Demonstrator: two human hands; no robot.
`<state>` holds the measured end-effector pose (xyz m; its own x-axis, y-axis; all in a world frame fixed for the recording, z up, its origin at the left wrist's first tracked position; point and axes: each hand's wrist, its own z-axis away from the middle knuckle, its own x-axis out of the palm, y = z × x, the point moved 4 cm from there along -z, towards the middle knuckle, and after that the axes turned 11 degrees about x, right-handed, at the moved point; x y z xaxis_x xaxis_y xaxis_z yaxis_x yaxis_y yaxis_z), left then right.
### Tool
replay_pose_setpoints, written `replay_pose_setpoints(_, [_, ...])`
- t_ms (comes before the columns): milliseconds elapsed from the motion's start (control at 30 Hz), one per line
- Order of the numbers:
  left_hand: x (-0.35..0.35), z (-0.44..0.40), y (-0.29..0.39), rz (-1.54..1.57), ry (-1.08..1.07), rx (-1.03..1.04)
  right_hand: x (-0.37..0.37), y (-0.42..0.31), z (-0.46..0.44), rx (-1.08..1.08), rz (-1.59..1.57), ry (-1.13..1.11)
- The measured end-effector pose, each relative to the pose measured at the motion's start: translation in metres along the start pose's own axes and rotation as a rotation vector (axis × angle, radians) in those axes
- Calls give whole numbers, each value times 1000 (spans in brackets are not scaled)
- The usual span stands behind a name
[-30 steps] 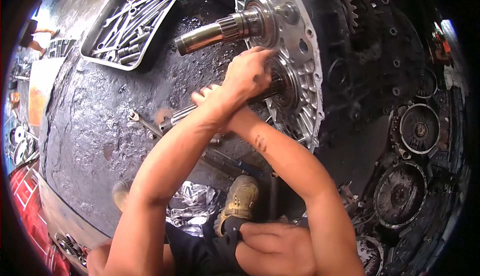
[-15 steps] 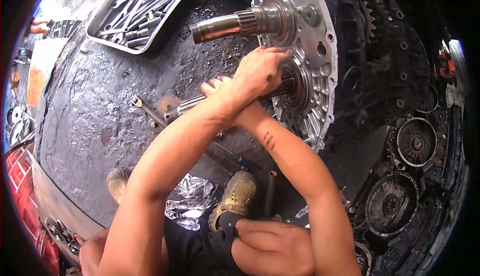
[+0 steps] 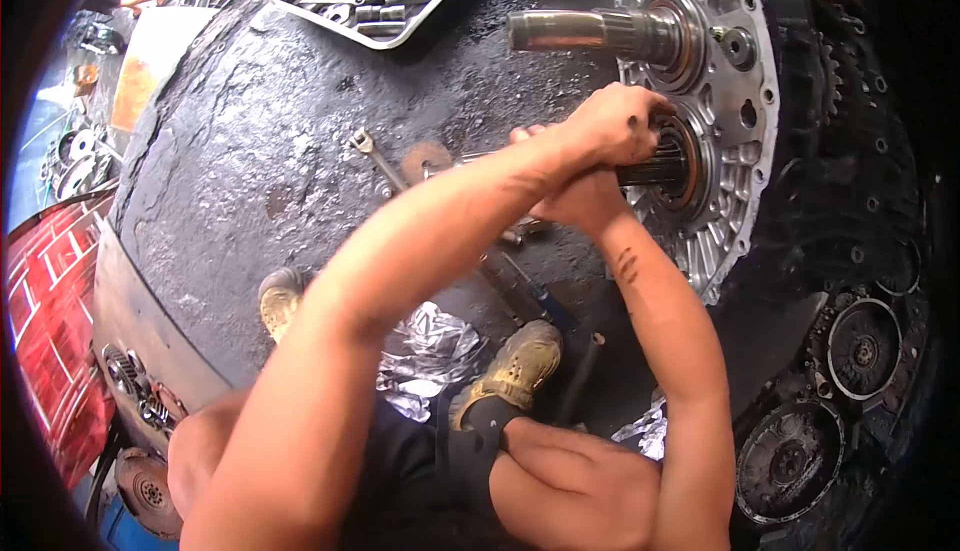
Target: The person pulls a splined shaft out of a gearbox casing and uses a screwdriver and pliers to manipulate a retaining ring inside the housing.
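A splined shaft [image 3: 654, 168] juts leftward from the ribbed metal housing [image 3: 748, 163], through a ring-shaped bearing [image 3: 697, 156]. My forearms cross in front of it. My left hand [image 3: 622, 123] is closed over the shaft close to the bearing, with its fingertips curled out of sight behind the shaft. Below and partly behind the left wrist, my right hand [image 3: 588, 197] wraps round the same shaft; some of its fingers show above the left forearm. A second, thicker shaft [image 3: 562, 31] sticks out of the housing above my hands.
A metal tray [image 3: 385, 43] of wrenches and sockets lies at the top. On the oily floor are a wrench [image 3: 378, 159], a rusty disc [image 3: 427, 161] and crumpled foil [image 3: 430, 346]. Round greasy plates [image 3: 790, 461] lie at lower right. Dark machinery [image 3: 825, 171] stands behind the housing.
The view has swung, so the scene sits farther right and higher. More of my right hand's back shows below the left wrist. My left hand stays by the bearing.
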<state>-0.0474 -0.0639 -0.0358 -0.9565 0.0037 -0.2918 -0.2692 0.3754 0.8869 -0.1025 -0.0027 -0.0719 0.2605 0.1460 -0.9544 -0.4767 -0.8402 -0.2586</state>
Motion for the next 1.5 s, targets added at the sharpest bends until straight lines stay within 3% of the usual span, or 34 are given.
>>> replay_pose_setpoints(33, [-8,3,1,-9,0,-8,16,8,1,152,93,-207])
replay_pose_setpoints(133, [-31,22,3,-243,-327,85,-4,-5,-9,197,270,-365])
replay_pose_setpoints(167, [-43,30,1,-260,-345,54,0,-1,-11,107,176,-202])
replay_pose_setpoints(267, [-70,49,-9,-308,-342,-24,-18,-18,-10,117,164,-362])
replay_pose_setpoints(333, [-83,62,-4,-254,-327,-53,-50,-53,22,-109,-118,-18])
replay_pose_setpoints(400, [-86,79,-5,-212,-379,-247,-38,-68,86,-28,-157,-361])
replay_pose_setpoints(433, [-81,91,-13,-202,-341,-160,-25,-62,120,160,-122,-504])
replay_pose_setpoints(467, [-73,99,-19,-227,-419,-232,-8,-53,153,348,-83,-638])
replay_pose_setpoints(500, [-67,107,-17,-239,-412,-235,1,-50,175,349,-76,-653])
replay_pose_setpoints(567, [-61,117,-9,-395,-391,-185,21,-32,203,619,-70,-643])
replay_pose_setpoints(667, [-59,119,-8,-391,-348,-191,51,-27,216,706,-28,-795])
replay_pose_setpoints(833, [-60,115,-8,-375,-340,-136,57,-21,195,742,8,-819])
replay_pose_setpoints(900, [-60,116,-8,-369,-362,-164,62,-18,194,861,63,-1026])
replay_pose_setpoints(1033, [-60,119,-10,-373,-347,-161,53,-19,185,893,-8,-989])
replay_pose_setpoints(1100, [-60,119,-12,-350,-332,-147,49,-27,180,820,44,-813])
replay_pose_setpoints(1167, [-62,119,-16,-332,-364,-176,43,-33,182,873,-26,-877])
replay_pose_setpoints(1233, [-64,118,-20,-288,-396,-189,18,-42,182,919,-203,-926])
replay_pose_setpoints(1367, [-68,115,-24,-241,-475,-247,-117,-68,113,1065,-260,-787])
replay_pose_setpoints(1500, [-69,114,-23,-192,-498,-254,-232,-72,37,880,379,-637])
